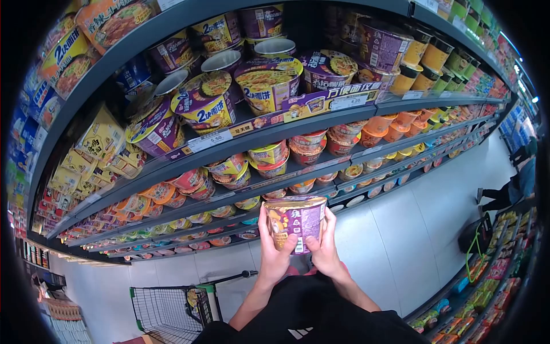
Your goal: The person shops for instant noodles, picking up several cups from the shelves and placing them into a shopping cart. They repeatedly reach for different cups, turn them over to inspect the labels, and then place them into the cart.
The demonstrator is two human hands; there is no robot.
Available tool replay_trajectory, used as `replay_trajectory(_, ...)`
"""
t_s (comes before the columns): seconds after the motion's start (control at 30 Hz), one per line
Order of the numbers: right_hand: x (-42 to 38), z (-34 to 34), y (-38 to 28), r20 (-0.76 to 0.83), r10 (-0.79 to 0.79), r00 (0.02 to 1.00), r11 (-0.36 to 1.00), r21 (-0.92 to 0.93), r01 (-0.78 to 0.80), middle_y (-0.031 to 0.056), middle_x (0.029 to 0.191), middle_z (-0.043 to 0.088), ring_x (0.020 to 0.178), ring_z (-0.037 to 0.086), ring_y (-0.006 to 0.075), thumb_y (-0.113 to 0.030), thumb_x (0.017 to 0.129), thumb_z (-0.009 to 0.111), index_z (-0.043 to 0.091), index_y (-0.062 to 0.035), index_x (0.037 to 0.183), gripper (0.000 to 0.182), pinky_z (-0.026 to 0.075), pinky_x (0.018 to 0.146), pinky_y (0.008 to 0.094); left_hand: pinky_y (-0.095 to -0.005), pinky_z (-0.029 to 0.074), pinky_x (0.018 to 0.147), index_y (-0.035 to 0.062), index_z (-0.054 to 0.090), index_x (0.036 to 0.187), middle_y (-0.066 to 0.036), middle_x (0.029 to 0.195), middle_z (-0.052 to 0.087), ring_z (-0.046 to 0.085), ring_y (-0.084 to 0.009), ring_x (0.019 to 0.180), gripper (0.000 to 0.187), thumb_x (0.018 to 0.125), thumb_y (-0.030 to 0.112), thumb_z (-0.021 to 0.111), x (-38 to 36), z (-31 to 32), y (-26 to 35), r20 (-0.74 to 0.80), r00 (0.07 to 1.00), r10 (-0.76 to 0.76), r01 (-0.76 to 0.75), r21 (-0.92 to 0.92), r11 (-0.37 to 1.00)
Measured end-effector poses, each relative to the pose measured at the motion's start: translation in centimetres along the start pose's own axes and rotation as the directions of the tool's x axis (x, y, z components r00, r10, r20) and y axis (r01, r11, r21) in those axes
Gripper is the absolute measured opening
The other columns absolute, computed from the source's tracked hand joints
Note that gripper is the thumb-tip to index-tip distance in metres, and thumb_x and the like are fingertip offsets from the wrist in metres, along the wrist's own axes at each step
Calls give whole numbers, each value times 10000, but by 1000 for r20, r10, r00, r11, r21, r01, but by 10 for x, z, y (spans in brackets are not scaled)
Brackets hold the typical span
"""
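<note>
Between my two hands, in front of my chest, is a purple instant noodle cup (295,223) with its printed side and barcode turned toward me. My left hand (275,252) wraps the cup's left side, thumb on its front. On the opposite side my right hand (323,246) grips it the same way, its thumb near the barcode. The cup is upright or slightly tilted, its lid edge facing the shelf. Beyond it, similar purple noodle cups (269,83) line the upper shelf, some of them stacked.
A long shelf rack (240,129) curves across the view with rows of noodle cups and price tags. A shopping cart (166,309) stands at lower left on the tiled floor (395,223). Another rack of packets (492,281) is at right, with a person (518,178) beyond it.
</note>
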State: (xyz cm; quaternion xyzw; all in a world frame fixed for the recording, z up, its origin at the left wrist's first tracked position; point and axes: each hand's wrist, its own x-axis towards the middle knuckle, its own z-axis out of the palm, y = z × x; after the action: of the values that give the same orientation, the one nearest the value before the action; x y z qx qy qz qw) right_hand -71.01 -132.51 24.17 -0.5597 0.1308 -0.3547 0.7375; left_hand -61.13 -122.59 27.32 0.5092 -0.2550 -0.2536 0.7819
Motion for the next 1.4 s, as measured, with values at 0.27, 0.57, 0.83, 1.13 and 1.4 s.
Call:
replay_trajectory(0.27, 11, -60, 16, -36, 199, 979, 940, 291, -180, 131, 1529, 482, 1406, 528, 230, -487, 1079, 515, 245, -87, 1622, 726, 432, 1186, 421, -351, 567, 1014, 3, 277, 1644, -185, 1598, 392, 558, -229, 1341, 924, 927, 182, 831, 10, 26, -8, -9, 1000, -24, 24, 69, 997)
replay_trajectory(0.57, 30, -92, 21, 103, 202, 974, 944, 243, -222, 135, 1519, 490, 1403, 532, 235, -566, 1076, 515, 290, -81, 1583, 737, 444, 1175, 429, -340, 580, 987, -17, 315, 1624, -180, 1567, 445, 582, -231, 1309, 910, 911, 170, 849, 7, 49, -25, -120, 993, 17, -7, 87, 996)
replay_trajectory(0.83, 30, -79, 14, 191, 312, 931, 880, 312, -359, 135, 1463, 500, 1343, 538, 214, -462, 1062, 558, 286, -44, 1571, 713, 435, 1157, 411, -363, 562, 991, 49, 268, 1656, -186, 1525, 450, 598, -232, 1252, 936, 927, 190, 838, -12, 33, -33, -235, 971, -39, 68, 117, 991)
replay_trajectory(1.13, 21, -76, 31, 354, 387, 851, 877, 144, -459, 161, 1484, 484, 1364, 515, 232, -513, 990, 668, 277, -18, 1591, 871, 415, 1167, 414, -395, 503, 1081, 86, 179, 1692, -189, 1566, 392, 560, -235, 1303, 946, 992, 330, 768, -37, -13, -31, -200, 968, -149, 178, 134, 975)
replay_trajectory(1.4, 24, -18, 43, 709, 385, 591, 887, -109, -448, 172, 1578, 454, 1467, 460, 264, -120, 894, 823, 274, -18, 1637, 929, 348, 1244, 417, -478, 441, 1166, 142, 179, 1705, -239, 1617, 386, 456, -336, 1474, 962, 981, 297, 794, -109, -81, -21, -350, 920, -175, 259, 210, 943)
